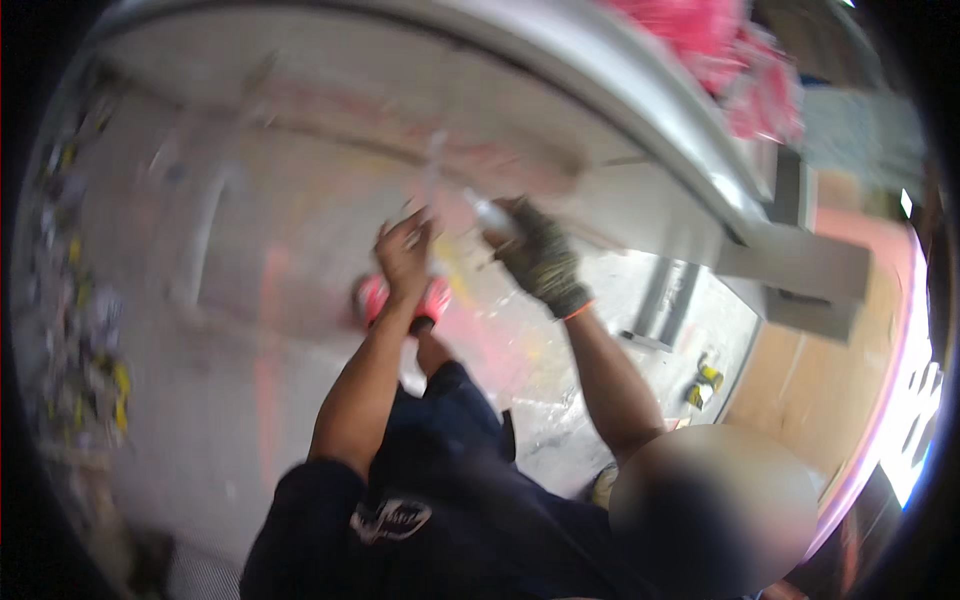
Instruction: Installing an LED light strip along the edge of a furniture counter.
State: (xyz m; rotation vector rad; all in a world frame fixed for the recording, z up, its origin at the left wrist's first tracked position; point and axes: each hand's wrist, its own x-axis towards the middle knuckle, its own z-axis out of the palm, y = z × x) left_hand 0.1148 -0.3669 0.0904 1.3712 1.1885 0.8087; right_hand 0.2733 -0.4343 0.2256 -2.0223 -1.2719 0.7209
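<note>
My bare left hand (405, 245) is raised in front of me with its fingers drawn together. From them a thin, whitish strip (435, 165) points upward, smeared by motion. Just to the right, my right hand (540, 255) wears a dark mottled work glove with an orange cuff edge. It grips a small white, tube-like thing (487, 212) whose narrow end points up and left toward the strip. The two hands are apart, and blur hides exactly what each thing is.
Below my hands are my pink shoes (437, 297) on a stained pale floor (330, 400). Scraps (90, 340) litter the left side. A pale metal beam (640, 90) curves across the upper right, near pink plastic bags (710, 50). A long grey box (665, 300) lies at right.
</note>
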